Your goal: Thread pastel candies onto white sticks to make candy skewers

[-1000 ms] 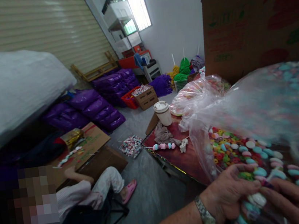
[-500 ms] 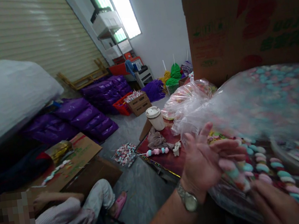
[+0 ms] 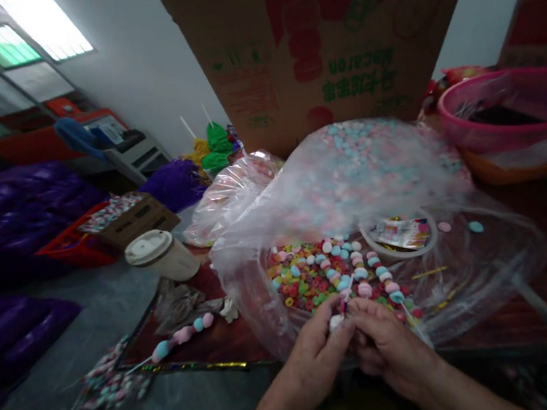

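My left hand [image 3: 317, 347] and my right hand [image 3: 387, 344] meet at the near edge of the table, fingers closed around a small candy skewer [image 3: 337, 322]. A white candy piece and a thin pale tip show between the fingers; my fingers hide the rest. Just beyond lie rows of pink, blue and white candies [image 3: 362, 274] threaded in lines. They rest over a clear plastic bag [image 3: 244, 289] and many colourful ring-shaped candies [image 3: 295, 289]. Another threaded candy skewer [image 3: 184, 336] lies to the left on the dark red table [image 3: 221, 346].
A big clear bag of pastel candies [image 3: 374, 165] leans before a cardboard box [image 3: 245, 67]. A round tub [image 3: 401, 252] holds packets. Pink basin [image 3: 449, 125] stands right, lidded cup [image 3: 180, 261] left. Finished skewers [image 3: 110, 381] are piled on the floor.
The view has turned right and down toward the table. My left hand, spread and raised before, has closed and come together with my right hand. The seated co-worker has left the view.
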A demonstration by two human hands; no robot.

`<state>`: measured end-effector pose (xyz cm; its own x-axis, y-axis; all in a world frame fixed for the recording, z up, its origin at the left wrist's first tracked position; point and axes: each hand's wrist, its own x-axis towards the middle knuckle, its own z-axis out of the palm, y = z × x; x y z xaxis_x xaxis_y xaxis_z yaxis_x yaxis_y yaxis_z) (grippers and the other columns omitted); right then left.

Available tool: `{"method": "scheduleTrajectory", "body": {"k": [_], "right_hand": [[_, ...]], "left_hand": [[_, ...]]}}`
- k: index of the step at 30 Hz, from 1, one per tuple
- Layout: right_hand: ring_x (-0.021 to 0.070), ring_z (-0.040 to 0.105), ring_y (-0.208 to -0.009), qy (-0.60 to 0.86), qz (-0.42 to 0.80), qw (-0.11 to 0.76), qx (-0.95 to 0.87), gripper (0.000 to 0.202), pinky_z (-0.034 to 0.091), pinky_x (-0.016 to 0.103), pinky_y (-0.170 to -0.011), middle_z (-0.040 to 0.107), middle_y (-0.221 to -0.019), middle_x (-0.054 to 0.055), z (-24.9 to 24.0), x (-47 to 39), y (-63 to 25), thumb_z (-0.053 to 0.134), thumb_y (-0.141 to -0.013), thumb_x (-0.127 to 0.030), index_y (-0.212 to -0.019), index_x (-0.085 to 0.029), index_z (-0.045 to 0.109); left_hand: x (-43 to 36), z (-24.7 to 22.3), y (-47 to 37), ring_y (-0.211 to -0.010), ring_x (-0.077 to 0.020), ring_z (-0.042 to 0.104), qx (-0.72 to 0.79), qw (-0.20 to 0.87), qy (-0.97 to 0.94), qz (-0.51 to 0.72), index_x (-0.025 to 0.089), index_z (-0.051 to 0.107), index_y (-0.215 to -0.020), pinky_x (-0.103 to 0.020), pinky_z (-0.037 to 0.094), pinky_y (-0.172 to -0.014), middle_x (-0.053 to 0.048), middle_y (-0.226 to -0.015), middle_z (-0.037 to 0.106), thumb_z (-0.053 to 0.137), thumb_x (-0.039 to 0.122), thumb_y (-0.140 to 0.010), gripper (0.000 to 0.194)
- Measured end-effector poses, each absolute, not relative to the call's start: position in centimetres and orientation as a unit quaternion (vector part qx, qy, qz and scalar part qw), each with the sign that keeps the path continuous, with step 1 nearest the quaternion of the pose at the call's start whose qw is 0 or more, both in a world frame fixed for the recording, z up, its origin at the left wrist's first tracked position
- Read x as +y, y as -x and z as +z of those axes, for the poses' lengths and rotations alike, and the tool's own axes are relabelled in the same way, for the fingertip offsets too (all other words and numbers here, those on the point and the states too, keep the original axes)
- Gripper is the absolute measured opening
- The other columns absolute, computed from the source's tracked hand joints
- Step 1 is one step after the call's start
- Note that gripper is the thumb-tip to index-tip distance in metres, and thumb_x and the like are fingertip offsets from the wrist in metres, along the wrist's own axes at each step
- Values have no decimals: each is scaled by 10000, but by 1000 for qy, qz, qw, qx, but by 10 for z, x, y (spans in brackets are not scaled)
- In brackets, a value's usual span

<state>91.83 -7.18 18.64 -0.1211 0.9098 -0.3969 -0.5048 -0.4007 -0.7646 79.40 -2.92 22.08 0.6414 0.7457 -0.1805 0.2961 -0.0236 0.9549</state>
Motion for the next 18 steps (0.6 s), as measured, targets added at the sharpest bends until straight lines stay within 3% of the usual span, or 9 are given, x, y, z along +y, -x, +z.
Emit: {"method": "scheduleTrajectory", "body": {"k": [3, 5, 6, 8, 10, 11, 13, 16, 18], "right_hand": [[43, 208, -305, 440, 741, 416, -290, 409, 147, 170, -310, 348, -425, -107, 181, -79, -944, 584, -728, -566, -664, -202, 407], [65, 335, -362, 467, 718, 323, -403, 374, 245, 175, -343, 435, -470, -66, 180, -87, -968, 567, -770, -522, -657, -180, 464], [88, 429, -446, 489, 673, 301, -466, 360, 337, 187, -404, 498, -541, -33, 182, -91, -979, 533, -809, -498, -668, -168, 500], [155, 561, -756, 511, 570, 300, -569, 345, 467, 258, -674, 602, -796, 41, 188, -100, -998, 433, -892, -446, -798, -153, 590], [207, 511, -1051, 518, 503, 311, -618, 333, 403, 338, -923, 591, -1070, 84, 196, -110, -1008, 397, -922, -403, -1054, -169, 595], [219, 489, -1108, 522, 491, 307, -627, 351, 380, 359, -962, 571, -1151, 92, 197, -118, -1011, 391, -927, -390, -1159, -186, 557], [231, 533, -1070, 557, 463, 297, -622, 369, 419, 359, -929, 589, -1162, 91, 193, -138, -1020, 383, -926, -386, -1215, -217, 539], [243, 623, -878, 662, 362, 305, -581, 335, 505, 325, -764, 678, -986, 58, 174, -187, -1052, 424, -892, -456, -1055, -273, 653], [246, 640, -764, 735, 230, 340, -539, 302, 520, 309, -659, 697, -823, 41, 162, -224, -1085, 546, -802, -540, -886, -292, 697]], "left_hand": [[-27, 216, -787, -819, -172, 568, 308, 454, -830, 102, 163, 615, -911, -260, 418, -756, -39, -883, 645, 475, 293, -885, 193], [-29, 206, -788, -782, -179, 562, 245, 303, -919, 54, 163, 612, -813, -299, 395, -781, -35, -820, 637, 547, 234, -832, 98], [-30, 200, -791, -761, -182, 559, 218, 227, -948, 35, 161, 604, -784, -324, 387, -794, -34, -788, 631, 565, 205, -812, 65], [-36, 191, -805, -730, -186, 554, 177, 112, -978, 6, 156, 586, -772, -367, 386, -800, -35, -750, 617, 557, 158, -806, 45], [-43, 188, -826, -737, -195, 552, 149, 56, -987, -12, 149, 576, -808, -389, 398, -792, -44, -774, 610, 524, 128, -821, 58], [-47, 189, -837, -746, -199, 553, 141, 48, -989, -15, 145, 575, -823, -393, 407, -785, -50, -791, 609, 515, 122, -826, 64], [-52, 194, -856, -788, -215, 559, 137, 59, -989, 8, 144, 581, -861, -399, 421, -787, -62, -851, 614, 550, 199, -831, 71], [-50, 200, -866, -1072, -301, 486, 136, 85, -981, 112, 173, 519, -1157, -484, 343, -947, -114, -1182, 543, 625, 486, -764, 514], [-42, 198, -860, -1160, -326, 419, 151, 91, -971, 162, 194, 453, -1251, -518, 276, -1004, -118, -1275, 484, 638, 529, -734, 643]]}}
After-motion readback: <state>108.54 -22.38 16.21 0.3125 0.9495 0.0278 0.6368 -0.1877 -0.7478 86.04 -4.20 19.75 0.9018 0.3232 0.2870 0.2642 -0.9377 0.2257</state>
